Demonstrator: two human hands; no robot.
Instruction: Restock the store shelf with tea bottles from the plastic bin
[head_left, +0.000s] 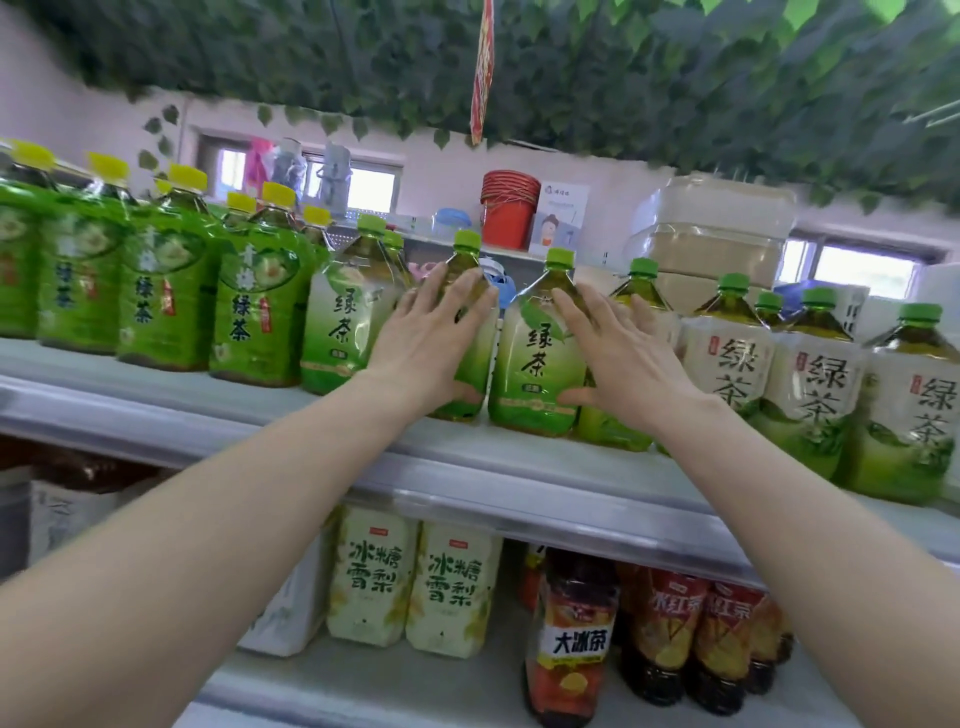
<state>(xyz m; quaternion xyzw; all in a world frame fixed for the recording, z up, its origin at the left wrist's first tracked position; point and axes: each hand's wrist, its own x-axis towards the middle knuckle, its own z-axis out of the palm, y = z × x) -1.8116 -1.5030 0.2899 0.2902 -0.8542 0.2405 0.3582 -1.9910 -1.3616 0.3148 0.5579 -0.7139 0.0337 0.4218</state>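
two green tea bottles (470, 332) (537, 358) already upright mid-shelf (519, 467), left hand (431, 332) and right hand (618, 348) flat-fingered against them; row nearly full, plastic bin out of view, remaining stock unknowable.

The green-capped clear plastic tea bottles (537, 353) have glossy film labels that catch the light. The pale grey shelf (467, 462) looks smooth and painted, with a soft sheen. The cream carton packs (371, 577) below seem matt paperboard. The stacked red cups (508, 208) look like smooth plastic.
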